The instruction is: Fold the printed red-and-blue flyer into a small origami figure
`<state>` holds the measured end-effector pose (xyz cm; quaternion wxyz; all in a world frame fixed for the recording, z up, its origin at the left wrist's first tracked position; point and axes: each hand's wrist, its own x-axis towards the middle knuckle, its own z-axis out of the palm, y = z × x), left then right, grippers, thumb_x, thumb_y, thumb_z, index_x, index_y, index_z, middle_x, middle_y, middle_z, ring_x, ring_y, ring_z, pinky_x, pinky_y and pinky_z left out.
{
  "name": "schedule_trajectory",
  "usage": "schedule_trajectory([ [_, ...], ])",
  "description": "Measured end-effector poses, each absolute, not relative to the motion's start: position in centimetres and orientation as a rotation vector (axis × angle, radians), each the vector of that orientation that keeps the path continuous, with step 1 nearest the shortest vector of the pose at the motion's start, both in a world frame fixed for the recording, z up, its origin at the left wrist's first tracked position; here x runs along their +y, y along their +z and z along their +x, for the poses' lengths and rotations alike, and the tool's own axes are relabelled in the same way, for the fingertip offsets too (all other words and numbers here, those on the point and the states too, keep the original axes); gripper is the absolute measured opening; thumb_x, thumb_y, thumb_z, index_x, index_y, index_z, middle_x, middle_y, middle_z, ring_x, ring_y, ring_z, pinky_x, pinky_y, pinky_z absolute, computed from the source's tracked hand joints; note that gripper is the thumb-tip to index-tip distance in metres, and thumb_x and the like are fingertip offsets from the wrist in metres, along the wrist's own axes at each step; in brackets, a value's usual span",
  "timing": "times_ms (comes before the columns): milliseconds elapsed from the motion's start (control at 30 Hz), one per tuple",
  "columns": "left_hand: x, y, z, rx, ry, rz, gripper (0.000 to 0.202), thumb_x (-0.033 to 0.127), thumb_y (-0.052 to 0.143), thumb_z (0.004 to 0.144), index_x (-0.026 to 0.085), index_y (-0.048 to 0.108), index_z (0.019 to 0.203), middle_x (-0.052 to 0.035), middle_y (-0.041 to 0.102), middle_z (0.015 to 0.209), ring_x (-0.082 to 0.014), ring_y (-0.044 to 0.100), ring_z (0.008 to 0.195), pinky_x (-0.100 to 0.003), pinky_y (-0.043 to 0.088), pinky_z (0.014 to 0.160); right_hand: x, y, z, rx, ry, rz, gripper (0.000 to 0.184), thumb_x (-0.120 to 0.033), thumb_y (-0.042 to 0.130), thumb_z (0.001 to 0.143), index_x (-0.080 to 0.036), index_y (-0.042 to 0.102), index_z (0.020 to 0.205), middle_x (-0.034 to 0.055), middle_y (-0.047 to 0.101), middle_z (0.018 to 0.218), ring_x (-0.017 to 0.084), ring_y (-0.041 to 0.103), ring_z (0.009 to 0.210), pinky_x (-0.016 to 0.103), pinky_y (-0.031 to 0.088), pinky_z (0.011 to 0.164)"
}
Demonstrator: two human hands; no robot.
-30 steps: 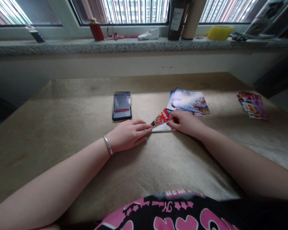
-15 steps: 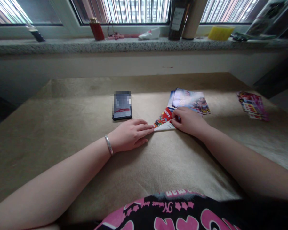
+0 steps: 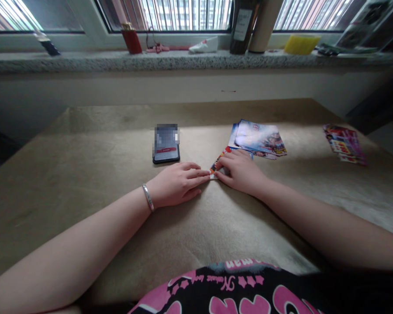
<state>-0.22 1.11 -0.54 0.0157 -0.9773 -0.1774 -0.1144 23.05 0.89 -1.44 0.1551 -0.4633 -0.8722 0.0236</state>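
A small folded printed paper [image 3: 221, 158], red and orange with a white edge, lies on the table and narrows to a point on its left. My left hand [image 3: 180, 185] rests flat, fingers stretched out, its fingertips touching that pointed end. Over the paper lies my right hand [image 3: 240, 171], palm down, with the fingers slightly bent and apart and pressing on it near the point. Most of the paper is hidden under this hand. Just beyond it sits a stack of glossy printed sheets [image 3: 257, 137].
A phone [image 3: 166, 146] lies beyond my left hand. Several colourful printed papers [image 3: 345, 146] are at the far right of the table [image 3: 118, 131]. On the windowsill [image 3: 94, 64] stand a red bottle [image 3: 131, 40], a dark bottle [image 3: 242, 30] and a yellow sponge-like block [image 3: 301, 45].
My right hand has slid left along the paper toward its point, its fingers going from a pinch to lying on the paper. The left hand has stayed in place.
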Motion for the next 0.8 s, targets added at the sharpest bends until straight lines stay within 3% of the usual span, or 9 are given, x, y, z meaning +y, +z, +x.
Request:
schedule_trajectory([
  [267,1.11,-0.48,-0.28,-0.528,-0.384,-3.072,0.038,0.023,0.05,0.089,0.017,0.055,0.126,-0.0083,0.061,0.123,-0.022,0.055,0.112,-0.039,0.05,0.094,1.64,-1.72,23.2,-2.452,0.241,-1.365,0.017,-0.036,0.056,0.082,-0.02,0.063,0.082,0.0052,0.068,0.089,0.022,0.057,0.089,0.033,0.032,0.079],
  [800,0.96,-0.55,-0.21,-0.467,-0.36,-2.952,0.033,0.021,0.045,0.09,0.01,0.058,0.118,-0.0095,0.064,0.118,-0.0225,0.059,0.107,-0.036,0.053,0.089,1.58,-1.9,23.11,-2.462,0.201,-1.389,0.017,-0.036,0.055,0.084,-0.021,0.062,0.08,0.0051,0.067,0.086,0.022,0.056,0.087,0.033,0.033,0.078],
])
